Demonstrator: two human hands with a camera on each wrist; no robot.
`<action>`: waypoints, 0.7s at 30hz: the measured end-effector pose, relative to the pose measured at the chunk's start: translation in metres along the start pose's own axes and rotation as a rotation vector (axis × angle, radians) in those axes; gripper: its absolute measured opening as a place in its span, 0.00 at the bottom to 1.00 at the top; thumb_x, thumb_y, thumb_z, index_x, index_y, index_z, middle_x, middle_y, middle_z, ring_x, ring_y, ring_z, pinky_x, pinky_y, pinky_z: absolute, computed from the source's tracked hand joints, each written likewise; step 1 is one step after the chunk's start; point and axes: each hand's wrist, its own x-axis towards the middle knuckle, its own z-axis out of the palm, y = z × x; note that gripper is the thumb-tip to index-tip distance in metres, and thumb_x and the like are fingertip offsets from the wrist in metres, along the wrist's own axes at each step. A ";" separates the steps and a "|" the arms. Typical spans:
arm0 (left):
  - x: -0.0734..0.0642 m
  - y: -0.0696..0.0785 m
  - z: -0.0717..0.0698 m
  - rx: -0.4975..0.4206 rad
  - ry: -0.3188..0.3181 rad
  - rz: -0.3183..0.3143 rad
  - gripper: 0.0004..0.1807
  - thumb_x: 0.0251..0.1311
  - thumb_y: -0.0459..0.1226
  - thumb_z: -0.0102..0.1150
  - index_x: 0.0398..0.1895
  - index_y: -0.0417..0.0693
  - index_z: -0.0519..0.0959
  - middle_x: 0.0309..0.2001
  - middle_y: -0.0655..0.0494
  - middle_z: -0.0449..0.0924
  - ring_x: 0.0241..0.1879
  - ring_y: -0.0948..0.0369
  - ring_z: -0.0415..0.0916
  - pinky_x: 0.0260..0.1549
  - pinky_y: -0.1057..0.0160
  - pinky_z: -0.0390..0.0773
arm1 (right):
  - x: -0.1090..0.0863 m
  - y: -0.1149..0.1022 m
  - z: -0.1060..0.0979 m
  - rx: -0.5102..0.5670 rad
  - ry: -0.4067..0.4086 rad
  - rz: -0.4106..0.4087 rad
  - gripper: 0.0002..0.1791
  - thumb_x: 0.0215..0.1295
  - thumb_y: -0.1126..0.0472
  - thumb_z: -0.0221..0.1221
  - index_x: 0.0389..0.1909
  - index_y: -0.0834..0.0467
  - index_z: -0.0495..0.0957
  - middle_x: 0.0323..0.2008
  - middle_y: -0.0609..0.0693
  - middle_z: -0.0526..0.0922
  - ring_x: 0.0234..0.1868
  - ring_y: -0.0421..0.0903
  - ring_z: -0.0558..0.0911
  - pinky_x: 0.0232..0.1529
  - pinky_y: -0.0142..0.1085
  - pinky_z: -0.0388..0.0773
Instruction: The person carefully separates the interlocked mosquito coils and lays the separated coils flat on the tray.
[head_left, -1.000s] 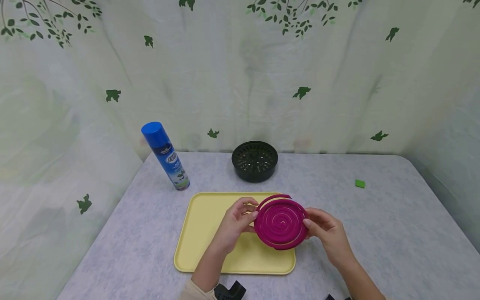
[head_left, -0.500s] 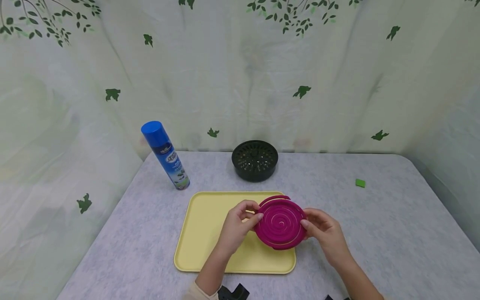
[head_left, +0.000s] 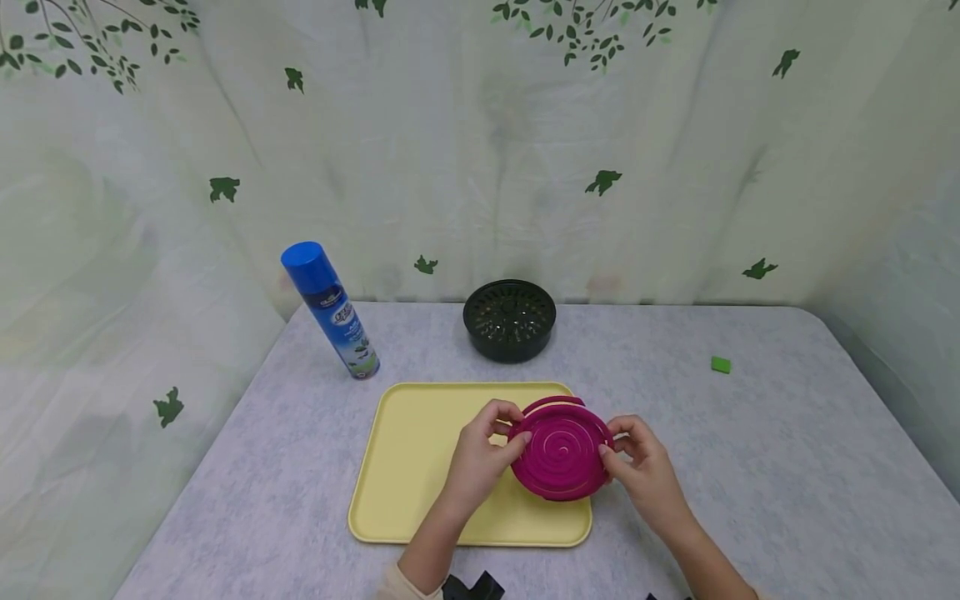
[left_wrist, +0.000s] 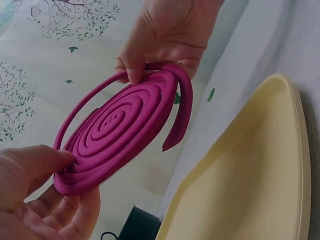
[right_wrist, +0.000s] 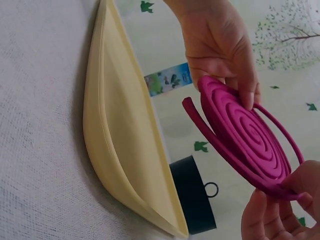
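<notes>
A magenta mosquito coil is held up over the right part of a yellow tray, its spiral face toward the head camera. My left hand pinches its left edge between thumb and fingers. On the opposite edge, my right hand grips it with thumb in front and fingers behind. Both wrist views show an outer strand of the coil standing away from the tight spiral, with one blunt end sticking out free. The fingers behind the coil are partly hidden.
Behind the tray stands a round black tin with a slotted lid and a small wire ring. A blue spray can is at the back left. A small green piece lies on the grey table at right.
My left hand has shifted slightly right and down along the coil's edge. The outer strand at the top has moved a little lower and rightward, while my right hand has edged slightly left.
</notes>
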 end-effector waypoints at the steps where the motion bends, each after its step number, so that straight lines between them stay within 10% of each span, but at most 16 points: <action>1: 0.000 0.000 0.000 -0.012 -0.002 -0.006 0.11 0.50 0.30 0.62 0.36 0.45 0.74 0.36 0.55 0.74 0.34 0.60 0.73 0.23 0.67 0.77 | 0.000 0.000 0.000 -0.007 0.003 -0.002 0.10 0.58 0.76 0.54 0.39 0.66 0.65 0.33 0.57 0.70 0.28 0.44 0.74 0.21 0.36 0.78; 11: -0.004 0.021 -0.007 -0.166 -0.087 -0.024 0.09 0.55 0.25 0.56 0.40 0.35 0.73 0.38 0.47 0.74 0.33 0.59 0.74 0.26 0.67 0.77 | 0.001 -0.004 -0.001 -0.012 0.015 0.115 0.12 0.58 0.70 0.57 0.40 0.64 0.66 0.34 0.59 0.71 0.26 0.44 0.75 0.21 0.36 0.78; 21: 0.006 -0.010 -0.012 -0.297 -0.120 -0.055 0.18 0.60 0.30 0.52 0.54 0.36 0.68 0.42 0.42 0.73 0.28 0.61 0.76 0.22 0.60 0.79 | 0.002 -0.003 -0.006 0.119 -0.038 0.166 0.15 0.59 0.63 0.58 0.43 0.65 0.65 0.35 0.56 0.73 0.23 0.43 0.76 0.23 0.37 0.78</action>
